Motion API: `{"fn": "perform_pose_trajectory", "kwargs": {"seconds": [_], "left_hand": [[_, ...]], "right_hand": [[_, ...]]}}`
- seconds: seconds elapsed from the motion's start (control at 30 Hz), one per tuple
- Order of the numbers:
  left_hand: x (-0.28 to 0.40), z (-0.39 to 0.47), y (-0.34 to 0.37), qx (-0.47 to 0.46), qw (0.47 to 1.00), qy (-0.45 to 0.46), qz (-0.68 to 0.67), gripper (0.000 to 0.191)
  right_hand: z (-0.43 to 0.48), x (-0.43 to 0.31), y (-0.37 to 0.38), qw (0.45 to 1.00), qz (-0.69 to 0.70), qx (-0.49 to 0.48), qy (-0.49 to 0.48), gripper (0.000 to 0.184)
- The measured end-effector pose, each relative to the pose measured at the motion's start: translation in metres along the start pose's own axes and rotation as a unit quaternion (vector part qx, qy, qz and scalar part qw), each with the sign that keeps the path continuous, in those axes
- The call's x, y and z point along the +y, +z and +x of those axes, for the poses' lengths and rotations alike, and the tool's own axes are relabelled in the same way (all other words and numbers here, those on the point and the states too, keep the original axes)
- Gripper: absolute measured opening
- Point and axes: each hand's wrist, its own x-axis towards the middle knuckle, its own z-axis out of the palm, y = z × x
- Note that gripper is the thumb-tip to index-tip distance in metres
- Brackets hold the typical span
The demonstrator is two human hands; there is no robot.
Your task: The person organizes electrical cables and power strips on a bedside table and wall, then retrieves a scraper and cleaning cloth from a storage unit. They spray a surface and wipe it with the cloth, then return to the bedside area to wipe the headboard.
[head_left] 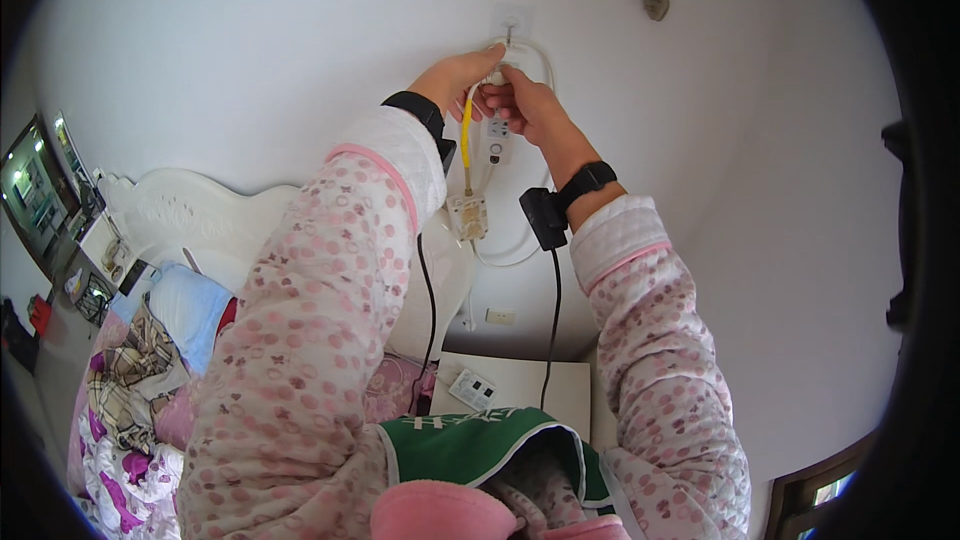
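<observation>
A white power strip [499, 127] hangs upright against the wall from a hook [509, 31] on a clear adhesive pad. My left hand [459, 79] grips the strip's upper part, its thumb at the top edge. Close beside it, my right hand [534, 106] pinches a white plug [495, 77] at the strip's upper sockets; fingers partly cover the plug. Lower sockets and a round switch show beneath. From the plug a cable wrapped in yellow tape [466, 136] runs down to a small, clear-cased box [469, 217] with a yellowish inside.
A loose plug [655, 4] hangs at upper right. White cable [551, 75] loops around the strip. Below are a wall socket [500, 316] and a white cabinet [555, 382] bearing another power strip [473, 389]. A bed headboard [202, 202] and blue pillow [191, 307] lie left.
</observation>
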Motion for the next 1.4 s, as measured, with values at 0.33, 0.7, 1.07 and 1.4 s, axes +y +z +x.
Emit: {"fn": "perform_pose_trajectory", "kwargs": {"seconds": [0.33,0.7,1.07,1.4], "left_hand": [[-0.005,0.004,0.008,0.056,0.992,0.026,-0.107,0.065],[-0.019,0.022,0.008,0.108,0.979,0.126,-0.117,0.068],[-0.067,0.000,0.018,-0.095,0.973,0.084,-0.195,0.084],[-0.118,-0.012,0.055,0.023,0.937,0.210,-0.277,0.047]], "right_hand": [[0.012,0.004,0.008,0.998,0.061,-0.006,-0.002,0.045],[-0.007,0.009,0.027,0.995,0.053,0.056,-0.058,0.039],[-0.051,-0.026,-0.002,0.986,0.085,0.040,-0.138,0.040],[-0.048,-0.033,-0.046,0.972,0.172,0.063,-0.151,0.036]]}}
